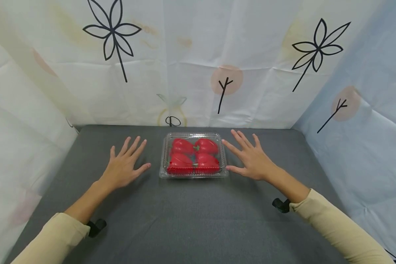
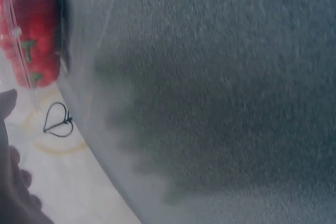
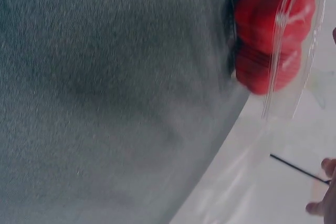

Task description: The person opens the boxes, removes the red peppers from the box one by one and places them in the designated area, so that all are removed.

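Observation:
A clear plastic clamshell box [image 1: 194, 176] sits on the grey table with its lid down. Inside it lie several red bell peppers [image 1: 206, 146] with green stems. To the box's left my left hand [image 1: 123, 167] is spread, fingers straight, apart from it and holding nothing. My right hand [image 1: 252, 159] is spread too, its thumb and index fingertip close by the box's right edge; contact there cannot be told. The left wrist view shows red peppers [image 2: 39, 19] through the plastic and part of the left hand [image 2: 18, 182]. Peppers [image 3: 268, 14] also appear in the right wrist view.
The grey cloth-covered table [image 1: 194, 220] ends at a white patterned curtain [image 1: 198, 84] behind the box. More curtain hangs at the left [image 1: 13, 146] and right [image 1: 366, 154]. Dark wrist straps [image 1: 97, 227] show at both cuffs.

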Demonstrator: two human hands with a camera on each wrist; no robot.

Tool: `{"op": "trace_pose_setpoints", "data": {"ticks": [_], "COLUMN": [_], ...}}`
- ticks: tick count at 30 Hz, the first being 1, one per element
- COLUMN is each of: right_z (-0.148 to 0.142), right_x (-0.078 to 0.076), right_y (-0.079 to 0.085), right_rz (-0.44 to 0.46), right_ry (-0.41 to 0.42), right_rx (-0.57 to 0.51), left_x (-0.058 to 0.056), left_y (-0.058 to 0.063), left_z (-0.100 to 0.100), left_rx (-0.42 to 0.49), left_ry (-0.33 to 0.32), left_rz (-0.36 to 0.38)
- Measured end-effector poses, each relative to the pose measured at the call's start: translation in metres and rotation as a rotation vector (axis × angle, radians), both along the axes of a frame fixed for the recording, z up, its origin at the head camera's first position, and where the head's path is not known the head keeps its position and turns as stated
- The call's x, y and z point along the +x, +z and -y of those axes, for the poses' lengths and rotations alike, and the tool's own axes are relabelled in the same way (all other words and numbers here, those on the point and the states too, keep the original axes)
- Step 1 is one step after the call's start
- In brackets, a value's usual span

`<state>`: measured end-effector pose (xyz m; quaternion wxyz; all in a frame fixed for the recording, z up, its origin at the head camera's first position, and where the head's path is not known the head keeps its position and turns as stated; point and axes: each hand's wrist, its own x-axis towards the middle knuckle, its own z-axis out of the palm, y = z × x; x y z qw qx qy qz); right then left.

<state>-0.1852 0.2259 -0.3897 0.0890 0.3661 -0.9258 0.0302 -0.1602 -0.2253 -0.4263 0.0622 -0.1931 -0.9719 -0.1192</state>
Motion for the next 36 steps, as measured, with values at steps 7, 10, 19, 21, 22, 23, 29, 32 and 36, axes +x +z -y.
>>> {"op": "trace_pose_setpoints", "data": {"ticks": [7, 10, 19, 21, 22, 23, 29, 32, 36], "right_z": [0.016, 0.021, 0.042, 0.048, 0.051, 0.054, 0.069, 0.075, 0.084], "right_x": [0.002, 0.002, 0.005, 0.006, 0.006, 0.007, 0.009, 0.01, 0.01], "right_y": [-0.003, -0.006, -0.014, -0.016, -0.017, -0.018, -0.024, -0.026, -0.03], "right_rz": [-0.097, -0.144, -0.174, -0.171, -0.175, -0.178, -0.197, -0.193, -0.199], "right_ry": [0.222, 0.292, 0.42, 0.438, 0.446, 0.455, 0.5, 0.509, 0.522], "right_rx": [-0.014, -0.022, -0.061, -0.064, -0.062, -0.06, -0.034, -0.025, -0.03], "left_x": [0.005, 0.005, 0.007, 0.007, 0.007, 0.007, 0.008, 0.008, 0.009], "left_y": [-0.005, -0.006, -0.013, -0.017, -0.018, -0.019, -0.022, -0.023, -0.026], "left_z": [-0.009, -0.012, -0.017, -0.02, -0.021, -0.022, -0.027, -0.028, -0.03], "left_rx": [0.075, 0.134, 0.394, 0.478, 0.518, 0.551, 0.707, 0.765, 0.801], "left_ry": [-0.093, -0.111, -0.182, -0.207, -0.22, -0.225, -0.226, -0.224, -0.195], "left_rz": [0.206, 0.292, 0.458, 0.502, 0.522, 0.544, 0.619, 0.629, 0.628]}}
